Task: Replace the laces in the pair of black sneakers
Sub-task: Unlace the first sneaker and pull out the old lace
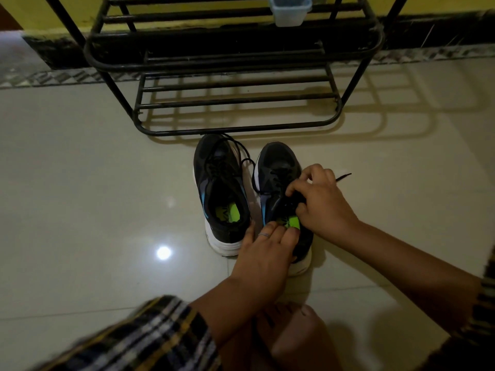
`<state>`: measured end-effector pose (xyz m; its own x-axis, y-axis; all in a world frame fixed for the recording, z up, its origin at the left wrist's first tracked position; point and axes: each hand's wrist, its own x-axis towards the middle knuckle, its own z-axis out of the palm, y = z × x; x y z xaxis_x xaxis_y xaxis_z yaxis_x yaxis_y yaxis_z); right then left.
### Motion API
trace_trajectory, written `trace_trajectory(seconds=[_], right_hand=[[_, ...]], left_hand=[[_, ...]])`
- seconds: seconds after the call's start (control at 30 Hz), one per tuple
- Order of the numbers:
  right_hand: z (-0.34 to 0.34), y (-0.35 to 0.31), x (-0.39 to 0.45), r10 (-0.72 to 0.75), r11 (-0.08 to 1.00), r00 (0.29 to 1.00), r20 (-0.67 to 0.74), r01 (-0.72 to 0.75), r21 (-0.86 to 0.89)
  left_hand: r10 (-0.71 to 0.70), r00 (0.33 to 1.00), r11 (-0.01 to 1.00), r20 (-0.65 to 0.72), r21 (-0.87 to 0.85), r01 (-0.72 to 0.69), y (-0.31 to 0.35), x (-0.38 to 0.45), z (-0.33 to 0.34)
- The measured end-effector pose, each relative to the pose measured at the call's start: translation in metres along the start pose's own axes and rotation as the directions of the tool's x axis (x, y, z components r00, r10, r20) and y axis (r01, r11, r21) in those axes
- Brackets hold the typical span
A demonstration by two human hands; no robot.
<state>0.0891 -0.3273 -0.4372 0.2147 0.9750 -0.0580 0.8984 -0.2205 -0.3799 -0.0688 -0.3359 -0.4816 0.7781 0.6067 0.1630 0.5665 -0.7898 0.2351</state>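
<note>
Right hand (321, 199) pinches thin black lace (344, 176) on mesh sneaker (278, 167), left hand (265, 253) fingers curled gripping its padded heel collar, glossy tile floor (93, 183).

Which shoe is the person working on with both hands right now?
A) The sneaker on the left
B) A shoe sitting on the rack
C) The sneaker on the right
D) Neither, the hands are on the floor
C: the right hand pinches the lace over the tongue of the right sneaker, and the left hand holds that same shoe at its heel opening, while the left sneaker stands untouched beside it.
</note>
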Motion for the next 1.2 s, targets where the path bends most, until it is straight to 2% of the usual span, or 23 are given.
trace_trajectory(seconds=[0.1,0.23,0.33,0.43,0.53,0.63,0.77,0.83,0.93,1.0,1.07,1.13,1.17,1.2], right_hand=[[0.002,0.0,-0.004,-0.053,0.995,0.996,-0.066,0.048,-0.083],[0.001,-0.001,-0.005,-0.074,0.97,0.996,-0.04,0.062,-0.236],[-0.002,-0.007,-0.005,-0.089,0.963,0.996,0.003,0.086,-0.254],[-0.005,-0.006,-0.003,0.004,0.99,0.997,0.08,0.008,-0.141],[-0.009,-0.002,0.001,0.108,0.99,0.99,0.087,-0.114,0.079],[-0.009,0.0,0.005,0.193,0.923,0.973,0.128,-0.224,0.312],[-0.007,0.0,0.007,0.224,0.844,0.956,0.187,-0.287,0.454],[-0.008,0.0,0.005,0.196,0.893,0.972,0.134,-0.233,0.386],[-0.01,0.001,0.004,0.049,0.997,0.999,0.01,-0.049,0.066],[-0.01,0.002,0.003,-0.056,0.993,0.998,-0.035,0.052,-0.104],[-0.007,0.003,0.003,-0.146,0.973,0.985,-0.093,0.127,-0.192],[-0.003,0.004,0.004,-0.193,0.962,0.973,-0.126,0.163,-0.218],[-0.002,0.002,0.005,-0.153,0.981,0.978,-0.142,0.133,-0.143],[-0.004,-0.003,0.007,-0.025,0.997,0.99,-0.139,0.035,0.069]], left_hand=[[-0.004,1.0,1.0,-0.008,0.001,0.004,0.0,0.0,0.0],[0.01,1.0,1.0,-0.019,0.003,-0.01,-0.001,-0.001,0.001],[0.019,1.0,1.0,-0.019,0.008,-0.018,-0.002,-0.002,0.001],[0.026,0.999,1.0,-0.019,0.001,-0.026,-0.002,-0.001,0.001],[0.052,0.998,0.998,-0.022,-0.02,-0.053,-0.004,-0.001,0.002],[0.072,0.997,0.996,-0.015,-0.052,-0.073,-0.004,-0.002,0.002],[0.078,0.997,0.994,0.006,-0.078,-0.077,-0.005,-0.001,0.003],[0.077,0.997,0.992,0.024,-0.097,-0.074,-0.006,0.0,0.003],[0.072,0.997,0.991,0.041,-0.113,-0.067,-0.005,0.001,0.003],[0.074,0.996,0.991,0.038,-0.114,-0.07,-0.005,0.0,0.003],[0.074,0.997,0.99,0.033,-0.123,-0.069,-0.005,0.0,0.003],[0.077,0.997,0.99,0.028,-0.119,-0.073,-0.004,0.0,0.004],[0.077,0.997,0.99,0.028,-0.119,-0.074,-0.004,0.0,0.004],[0.076,0.997,0.99,0.03,-0.124,-0.072,-0.005,0.0,0.004]])
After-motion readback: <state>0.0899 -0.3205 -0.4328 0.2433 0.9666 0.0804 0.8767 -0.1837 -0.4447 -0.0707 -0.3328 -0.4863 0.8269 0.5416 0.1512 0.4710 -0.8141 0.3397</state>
